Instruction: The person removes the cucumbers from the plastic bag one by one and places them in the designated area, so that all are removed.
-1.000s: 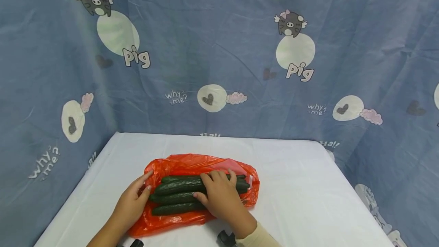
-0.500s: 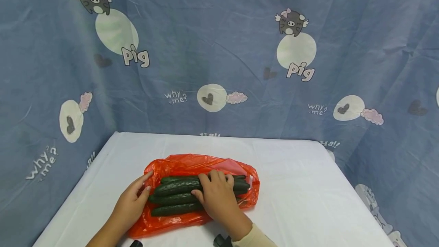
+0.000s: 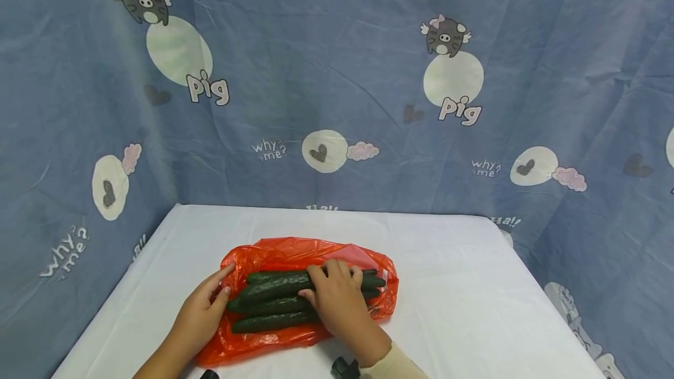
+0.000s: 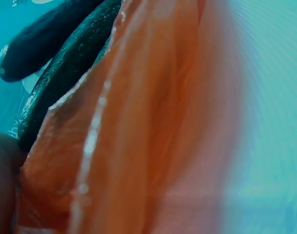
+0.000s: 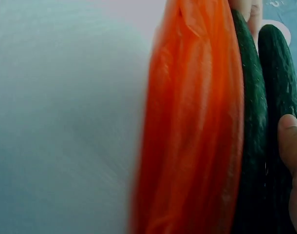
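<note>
Several long dark-green cucumbers (image 3: pixel 274 323) lie side by side in a crumpled red plastic bag (image 3: pixel 295 245), which is spread open around them. My right hand (image 3: pixel 337 297) reaches over the pile from the right and grips the upper cucumber (image 3: pixel 271 288); its thumb (image 5: pixel 290 134) presses the near side in the right wrist view. At the bag's left edge, my left hand (image 3: pixel 200 312) holds the plastic with thumb and fingers apart, close to the cucumbers' ends. In the left wrist view the red film (image 4: pixel 139 122) hides most of that hand.
The bag lies on a white-covered table (image 3: pixel 458 297). Behind and at both sides hangs a blue cloth (image 3: pixel 368 186) with printed pigs. Dark wrist-worn gear (image 3: pixel 344 367) shows by the right sleeve (image 3: pixel 395 364).
My right hand has shifted slightly left, then back, on the cucumbers. The upper cucumber has turned a little and its right end sits slightly farther right. My left hand has stayed in place.
</note>
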A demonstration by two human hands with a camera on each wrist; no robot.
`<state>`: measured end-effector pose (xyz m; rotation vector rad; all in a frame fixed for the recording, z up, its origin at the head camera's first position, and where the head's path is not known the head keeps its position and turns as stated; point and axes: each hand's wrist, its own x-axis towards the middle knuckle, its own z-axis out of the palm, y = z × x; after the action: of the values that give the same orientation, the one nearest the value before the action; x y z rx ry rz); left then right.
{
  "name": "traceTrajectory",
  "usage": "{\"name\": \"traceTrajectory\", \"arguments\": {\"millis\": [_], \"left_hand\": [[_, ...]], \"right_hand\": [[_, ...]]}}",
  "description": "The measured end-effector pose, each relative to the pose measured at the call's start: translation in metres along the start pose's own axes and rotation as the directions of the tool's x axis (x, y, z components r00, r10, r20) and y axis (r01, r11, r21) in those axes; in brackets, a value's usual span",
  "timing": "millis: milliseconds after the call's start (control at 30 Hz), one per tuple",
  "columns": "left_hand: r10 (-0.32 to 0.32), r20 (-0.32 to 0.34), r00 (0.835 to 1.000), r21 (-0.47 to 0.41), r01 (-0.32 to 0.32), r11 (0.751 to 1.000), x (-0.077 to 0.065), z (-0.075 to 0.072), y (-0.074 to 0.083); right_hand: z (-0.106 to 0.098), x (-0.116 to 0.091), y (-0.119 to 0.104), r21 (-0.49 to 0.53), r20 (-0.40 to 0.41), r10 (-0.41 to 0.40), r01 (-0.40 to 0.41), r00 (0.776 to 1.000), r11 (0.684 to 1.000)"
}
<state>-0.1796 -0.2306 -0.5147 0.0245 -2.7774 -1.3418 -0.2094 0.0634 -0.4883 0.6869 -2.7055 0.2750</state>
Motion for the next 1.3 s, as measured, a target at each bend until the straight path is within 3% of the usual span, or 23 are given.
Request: {"name": "traceTrajectory", "arguments": {"millis": [900, 1300], "left_hand": [[0.050, -0.018, 0.999, -0.002, -0.050, 0.999, -0.001, 0.002, -0.002], [0.029, -0.010, 1.000, 0.003, -0.029, 1.000, 0.000, 0.002, -0.003]], "right_hand": [[-0.018, 0.006, 0.055, 0.004, -0.103, 0.018, -0.018, 0.994, 1.000], [-0.021, 0.001, 0.086, 0.018, -0.120, 0.063, -0.062, 0.991, 0.998]]}}
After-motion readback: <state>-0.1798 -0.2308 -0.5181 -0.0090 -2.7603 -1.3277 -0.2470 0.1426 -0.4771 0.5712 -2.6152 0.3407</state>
